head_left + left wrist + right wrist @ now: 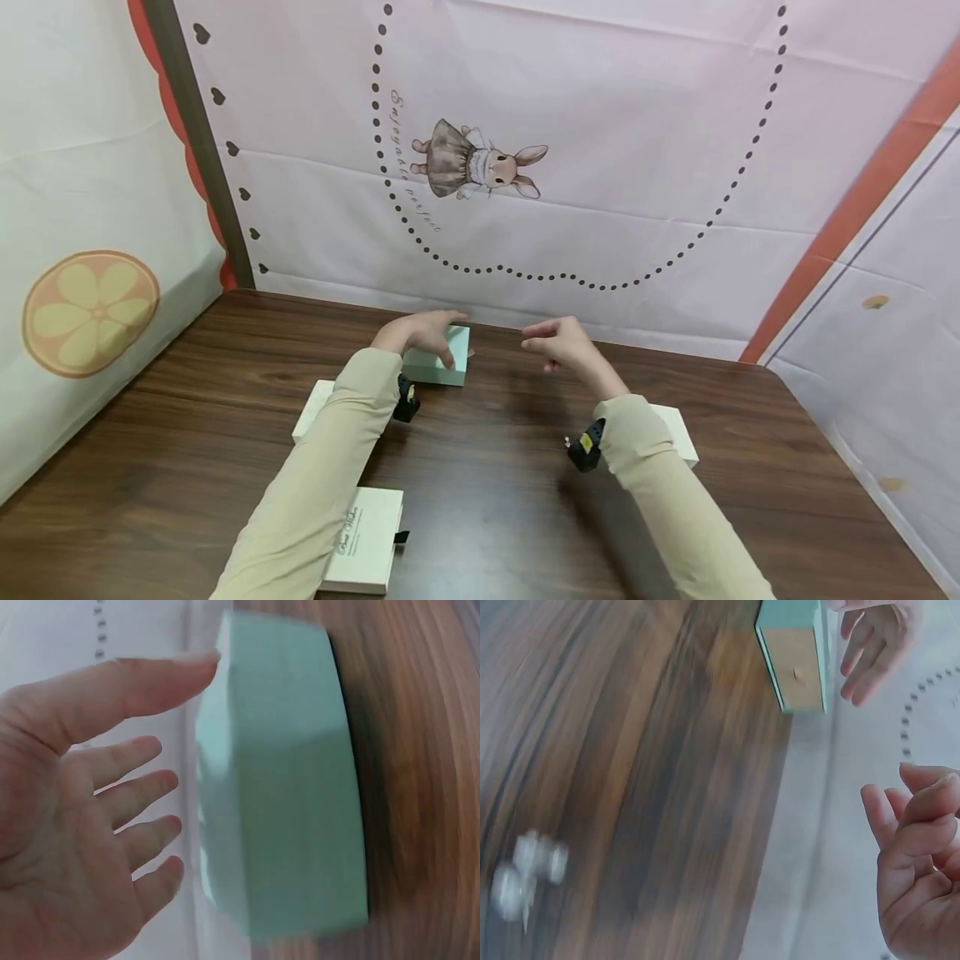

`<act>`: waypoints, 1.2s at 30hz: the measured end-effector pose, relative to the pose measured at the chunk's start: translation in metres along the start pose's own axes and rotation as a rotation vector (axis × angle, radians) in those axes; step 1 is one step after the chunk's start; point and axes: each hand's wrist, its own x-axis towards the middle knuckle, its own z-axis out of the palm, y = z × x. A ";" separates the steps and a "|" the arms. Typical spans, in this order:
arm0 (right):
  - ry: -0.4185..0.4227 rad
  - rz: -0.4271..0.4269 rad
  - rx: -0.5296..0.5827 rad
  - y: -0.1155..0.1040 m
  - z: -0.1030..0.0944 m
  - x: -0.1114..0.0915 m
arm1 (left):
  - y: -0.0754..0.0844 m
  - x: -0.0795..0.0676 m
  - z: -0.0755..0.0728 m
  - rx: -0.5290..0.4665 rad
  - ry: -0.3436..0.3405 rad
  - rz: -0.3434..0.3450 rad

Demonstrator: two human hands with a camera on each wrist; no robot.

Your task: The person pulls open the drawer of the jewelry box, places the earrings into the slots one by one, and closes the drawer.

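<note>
A mint-green box (pixel 435 371) with a small brown tab lies at the back of the table. My left hand (pixel 423 333) hovers over it, fingers spread. From the left wrist view, its thumb reaches the edge of the green box (pixel 296 780), though contact cannot be told. The other fingers are apart from the box. In the right wrist view a tan end panel shows on the green box (pixel 795 667). My right hand (pixel 566 343) is raised to the right of the box. Its fingers are loosely bent, and nothing shows between them (pixel 922 855).
A white box (pixel 360 542) with dark lettering and a black ribbon tab lies near the front. Another white box (pixel 311 408) is partly behind the left forearm, and a third white box (pixel 678 433) beside the right forearm. A blurred small whitish object (pixel 529 877) lies on the table.
</note>
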 end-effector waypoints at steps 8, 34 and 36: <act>0.014 0.020 -0.012 0.022 -0.039 -0.022 | 0.032 0.016 0.017 -0.018 0.055 0.094; 0.029 0.098 -0.011 0.084 -0.105 -0.087 | 0.117 0.049 0.093 -0.163 0.005 0.259; 0.029 0.103 -0.004 0.089 -0.107 -0.093 | 0.121 0.052 0.100 -0.188 -0.001 0.237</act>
